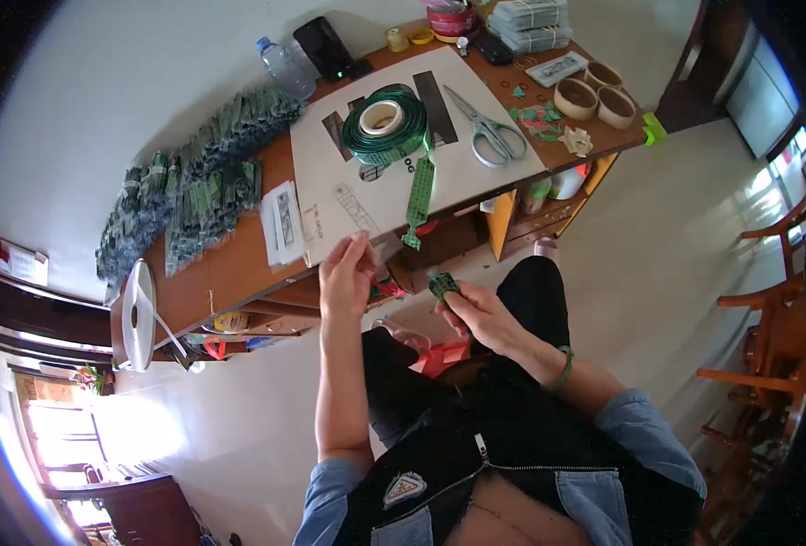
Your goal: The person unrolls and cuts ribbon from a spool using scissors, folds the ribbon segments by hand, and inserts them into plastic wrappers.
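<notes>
My right hand (480,318) is closed on a small folded piece of green patterned ribbon (441,285), held in front of the table edge. To its left my left hand (348,264) is raised near the board's front edge with its fingertips pressed together; whether anything is between them is too small to tell. A roll of green ribbon (405,116) lies on the white board (330,196), its loose end (419,196) hanging over the edge. Silver scissors (489,132) rest open to the right of the roll.
Bundles of wrapped green strips (207,196) fill the table's left side, with a white tape reel (139,314) at its end. A bottle (284,68) and phone (323,47) stand behind. Tape rings (576,98) and scraps (539,116) lie right. Wooden chairs (767,300) stand far right.
</notes>
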### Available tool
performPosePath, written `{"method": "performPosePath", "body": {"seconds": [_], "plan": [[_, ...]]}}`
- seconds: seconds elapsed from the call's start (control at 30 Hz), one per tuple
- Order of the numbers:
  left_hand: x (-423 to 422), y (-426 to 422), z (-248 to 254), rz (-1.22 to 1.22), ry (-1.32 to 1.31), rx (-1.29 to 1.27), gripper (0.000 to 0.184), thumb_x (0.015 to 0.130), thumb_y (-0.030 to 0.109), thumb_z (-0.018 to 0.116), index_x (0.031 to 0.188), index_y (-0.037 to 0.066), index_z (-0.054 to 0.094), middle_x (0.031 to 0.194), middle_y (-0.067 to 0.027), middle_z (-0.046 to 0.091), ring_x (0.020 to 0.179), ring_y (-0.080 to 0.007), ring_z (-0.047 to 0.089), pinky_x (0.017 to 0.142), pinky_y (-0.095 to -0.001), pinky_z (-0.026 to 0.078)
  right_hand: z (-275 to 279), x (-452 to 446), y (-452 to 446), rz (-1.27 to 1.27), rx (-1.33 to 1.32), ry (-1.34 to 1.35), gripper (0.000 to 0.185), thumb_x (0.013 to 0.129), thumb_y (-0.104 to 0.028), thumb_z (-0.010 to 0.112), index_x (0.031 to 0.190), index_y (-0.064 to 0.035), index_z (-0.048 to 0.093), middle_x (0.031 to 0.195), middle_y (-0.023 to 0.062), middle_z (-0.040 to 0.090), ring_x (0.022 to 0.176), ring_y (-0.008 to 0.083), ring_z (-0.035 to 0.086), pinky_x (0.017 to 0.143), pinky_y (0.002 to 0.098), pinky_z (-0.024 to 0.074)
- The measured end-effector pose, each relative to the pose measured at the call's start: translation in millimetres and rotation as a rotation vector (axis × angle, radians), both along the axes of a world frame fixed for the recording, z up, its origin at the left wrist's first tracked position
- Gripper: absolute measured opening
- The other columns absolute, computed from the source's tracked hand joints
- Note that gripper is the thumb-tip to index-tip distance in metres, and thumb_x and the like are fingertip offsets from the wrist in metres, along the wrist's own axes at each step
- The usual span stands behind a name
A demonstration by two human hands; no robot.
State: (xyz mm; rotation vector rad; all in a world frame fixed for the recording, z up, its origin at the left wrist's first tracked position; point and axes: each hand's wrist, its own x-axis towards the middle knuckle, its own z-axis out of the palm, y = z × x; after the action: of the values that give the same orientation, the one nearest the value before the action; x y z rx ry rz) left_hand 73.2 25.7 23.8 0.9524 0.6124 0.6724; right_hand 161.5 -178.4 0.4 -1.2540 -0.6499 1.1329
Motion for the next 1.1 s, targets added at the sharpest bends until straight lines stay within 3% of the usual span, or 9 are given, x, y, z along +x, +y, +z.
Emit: {"method": "performPosePath", "body": {"seconds": [0.07, 0.27, 0.33, 0.47, 0.7, 0.83, 0.93, 1.1], "plan": [[4, -17, -4, -0.033, -0.074, -0.120, 0.017, 0.089, 0.017, 0.053, 0.087, 0.000, 0.057, 0.079, -0.0052, 0.059, 0.072, -0.0127, 0.055, 0.061, -0.0226, 0.044, 6, -5, -1, -0.021, -0.029, -0.070, 0.025, 0.094, -0.021, 0.039, 0.085, -0.0012, 0.053, 0.063, -0.0008, 0.048, 0.056, 0.0068, 0.044, 0.051, 0.0220, 0.0371], [18, -41, -6, 0.016, 0.015, 0.119, 0.019, 0.090, 0.018, 0.051, 0.083, 0.001, 0.056, 0.076, -0.0058, 0.059, 0.067, -0.0110, 0.054, 0.060, -0.0229, 0.045, 14, -15, 2, -0.126, -0.034, -0.322, 0.027, 0.093, -0.021, 0.041, 0.083, -0.0004, 0.055, 0.062, -0.0010, 0.050, 0.056, 0.0064, 0.045, 0.049, 0.0225, 0.0366], [20, -41, -5, 0.047, 0.019, 0.151, 0.019, 0.090, 0.017, 0.051, 0.083, 0.001, 0.056, 0.075, -0.0060, 0.059, 0.065, -0.0110, 0.054, 0.060, -0.0232, 0.045, 12, -16, 3, -0.145, -0.030, -0.326, 0.027, 0.093, -0.021, 0.041, 0.084, -0.0003, 0.055, 0.061, -0.0010, 0.049, 0.056, 0.0065, 0.045, 0.049, 0.0225, 0.0366], [17, -33, -12, -0.080, -0.026, -0.045, 0.019, 0.091, 0.018, 0.051, 0.082, 0.001, 0.055, 0.073, -0.0068, 0.060, 0.064, -0.0120, 0.056, 0.060, -0.0240, 0.046, 10, -20, 8, -0.141, -0.044, -0.325, 0.026, 0.093, -0.021, 0.041, 0.085, 0.0000, 0.055, 0.061, -0.0010, 0.050, 0.055, 0.0068, 0.045, 0.049, 0.0224, 0.0367], [15, -37, -10, -0.026, -0.035, 0.119, 0.018, 0.091, 0.017, 0.050, 0.084, 0.001, 0.054, 0.074, -0.0077, 0.061, 0.064, -0.0128, 0.057, 0.058, -0.0249, 0.047, 11, -22, 15, -0.126, -0.076, -0.409, 0.026, 0.093, -0.020, 0.040, 0.084, -0.0009, 0.055, 0.061, -0.0011, 0.049, 0.055, 0.0069, 0.045, 0.048, 0.0223, 0.0362], [4, -38, 8, -0.057, -0.011, 0.106, 0.018, 0.091, 0.017, 0.050, 0.084, 0.001, 0.052, 0.075, -0.0087, 0.061, 0.064, -0.0128, 0.057, 0.061, -0.0258, 0.049, 5, -16, 27, -0.082, -0.103, -0.319, 0.025, 0.094, -0.021, 0.040, 0.083, -0.0024, 0.054, 0.062, -0.0012, 0.049, 0.053, 0.0071, 0.045, 0.047, 0.0222, 0.0358], [-2, -37, 7, -0.077, 0.058, 0.162, 0.018, 0.090, 0.018, 0.051, 0.083, 0.001, 0.052, 0.076, -0.0090, 0.061, 0.066, -0.0131, 0.058, 0.064, -0.0259, 0.050, 2, -13, 39, -0.090, -0.123, -0.004, 0.024, 0.093, -0.021, 0.042, 0.082, -0.0035, 0.054, 0.063, -0.0011, 0.048, 0.053, 0.0073, 0.046, 0.046, 0.0219, 0.0358], [-5, -49, 14, -0.103, 0.089, 0.135, 0.016, 0.090, 0.016, 0.052, 0.082, 0.002, 0.051, 0.077, -0.0091, 0.062, 0.072, -0.0137, 0.061, 0.067, -0.0250, 0.051, 13, -24, 40, 0.043, -0.122, 0.207, 0.023, 0.093, -0.022, 0.045, 0.083, -0.0042, 0.054, 0.064, -0.0007, 0.049, 0.052, 0.0074, 0.046, 0.045, 0.0211, 0.0353]]}}
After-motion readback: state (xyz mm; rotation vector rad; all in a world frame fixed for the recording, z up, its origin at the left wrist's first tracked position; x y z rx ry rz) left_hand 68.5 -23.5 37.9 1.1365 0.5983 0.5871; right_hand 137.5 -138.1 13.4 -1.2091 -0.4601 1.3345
